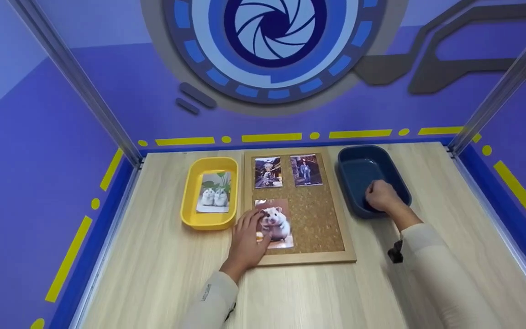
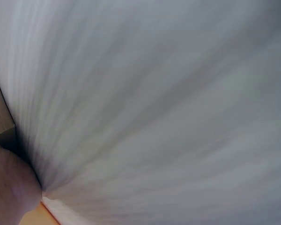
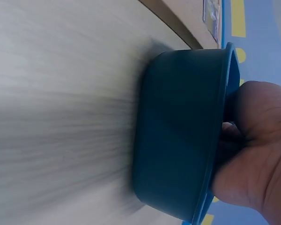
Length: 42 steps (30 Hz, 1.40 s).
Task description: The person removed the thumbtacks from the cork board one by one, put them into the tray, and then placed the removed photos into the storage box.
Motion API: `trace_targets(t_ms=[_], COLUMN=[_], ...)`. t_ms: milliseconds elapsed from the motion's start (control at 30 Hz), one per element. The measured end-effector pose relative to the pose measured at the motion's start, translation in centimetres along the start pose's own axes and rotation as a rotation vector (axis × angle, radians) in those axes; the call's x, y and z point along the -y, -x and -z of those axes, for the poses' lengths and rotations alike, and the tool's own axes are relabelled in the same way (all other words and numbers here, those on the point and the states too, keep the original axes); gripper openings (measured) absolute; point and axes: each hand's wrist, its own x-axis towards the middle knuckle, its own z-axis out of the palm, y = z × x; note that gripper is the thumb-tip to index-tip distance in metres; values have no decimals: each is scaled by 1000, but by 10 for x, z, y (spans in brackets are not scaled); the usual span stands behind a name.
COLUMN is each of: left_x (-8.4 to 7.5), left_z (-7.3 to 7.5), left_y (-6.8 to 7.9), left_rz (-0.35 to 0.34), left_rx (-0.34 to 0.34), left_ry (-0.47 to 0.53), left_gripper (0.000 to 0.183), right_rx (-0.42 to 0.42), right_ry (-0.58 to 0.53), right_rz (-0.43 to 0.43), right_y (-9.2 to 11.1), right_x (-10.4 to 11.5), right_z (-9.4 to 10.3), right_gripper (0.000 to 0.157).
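Rectangular hamster photo [image 1: 277, 224], lower left on wood-framed cork board [image 1: 318, 219]
It is touched by the spread left hand [image 1: 247, 237]; inside the oblong dark-blue tray [image 1: 359, 171], the right hand [image 1: 383, 196]'s grip cannot be told.

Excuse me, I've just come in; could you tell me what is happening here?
A person is working over a cork board. Their left hand rests across its left edge, fingers on the hamster picture at the lower left. Their right hand reaches into the blue tray; whether it holds anything is hidden. The upper left picture and upper right picture also lie on the board, while a two-hamster picture lies in the yellow tray.
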Motion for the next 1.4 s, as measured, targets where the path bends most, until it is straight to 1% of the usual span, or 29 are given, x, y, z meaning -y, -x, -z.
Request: trace_targets(t_ms=[67,200,400,500,600,733,800,867,900,1000,1133,1267,1400], left_x=[0,0,0,0,0,0,0,0,0,-1,-1,-1,0], left_z=[1,1,2,1,0,-1,0,1,2,2,1,0,-1], left_y=[0,0,1,1,0,-1,0,0,0,0,0,1,1], left_rz=[0,-5,-16,-22,-27,-8,-1,-2,-5,-14,-21,-28,-30], left_rx=[-2,-12,-30,-37,-33,-5,-1,-8,-15,-30,-40,-55,-58], left_ry=[-4,-2,5,-1,-7,-3,4,12,16,20,9,12,23], left_gripper=[64,65,65,65,65,66,67,66,66,65,64,63,64], right_rx=[25,76,99,90,56,32,29,21,15,-30,-128,-234,-326], right_ry=[27,46,69,87,94,82,73,64,56,41,0,-54,-78], right_rz=[11,12,22,34,45,54,60,58,57,55,79,147,204], right_y=[-2,-6,-10,-10,-10,-9,-8,-8,-8,-5,-2,1,4], right_x=[-1,-3,-4,-4,-5,-7,-6,-3,-1,4,12,23,38], right_z=[-1,-2,-1,-1,-2,-1,0,1,1,3,5,3,-3], right_gripper=[30,32,30,26,21,17,12,9,11,20,25,23,18])
